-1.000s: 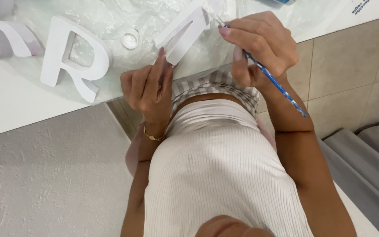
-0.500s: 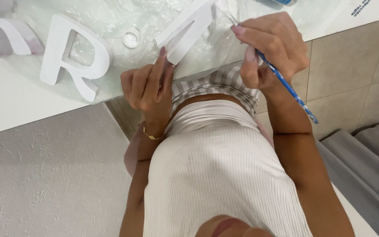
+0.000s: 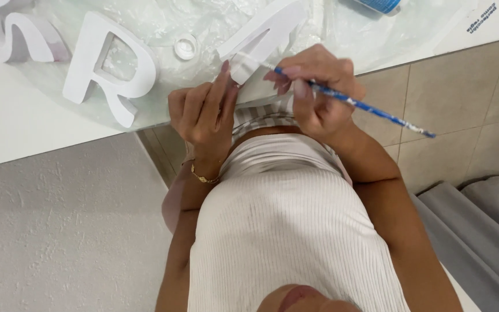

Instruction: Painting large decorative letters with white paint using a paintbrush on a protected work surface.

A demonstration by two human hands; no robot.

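The right hand (image 3: 319,86), pinched around the blue paintbrush (image 3: 365,107), has swung its tip lower along the white letter (image 3: 261,43) at the table (image 3: 24,133) edge, while left hand (image 3: 203,112) fingers steady it.

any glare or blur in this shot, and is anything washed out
Head view: bright, even light, soft shadows only. The white letter under the left hand nearly blends into the glossy plastic sheet, which shows crinkled glare. The blue paintbrush in the right hand is sharp; mild wide-angle bending at the edges.
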